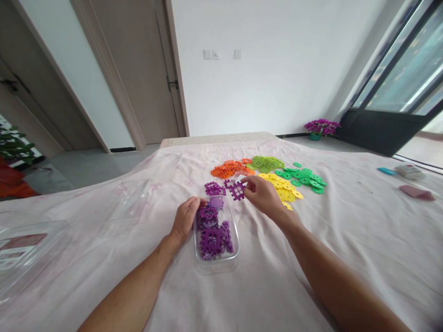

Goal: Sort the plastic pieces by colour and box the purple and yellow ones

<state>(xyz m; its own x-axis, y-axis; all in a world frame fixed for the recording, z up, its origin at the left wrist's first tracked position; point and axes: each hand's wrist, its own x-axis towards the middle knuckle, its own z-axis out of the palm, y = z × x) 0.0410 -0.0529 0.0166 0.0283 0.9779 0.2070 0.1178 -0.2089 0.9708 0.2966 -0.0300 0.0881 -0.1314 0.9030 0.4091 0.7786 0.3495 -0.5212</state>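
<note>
Many purple pieces (212, 240): in the clear box (217, 266), mid-table; it looks like this part is mostly done.
Small purple pile (213, 188): left out, just past the box, toward the table's (277, 286) far edge.
Bright heaps: orange (230, 169), lime (267, 163), yellow (281, 185) and green (304, 178), all out, nearer the far edge.
Right hand (262, 192): thumb and finger pinch one purple square (236, 192).
Left hand (187, 216): fingers bent, holding the box's left rim.
</note>
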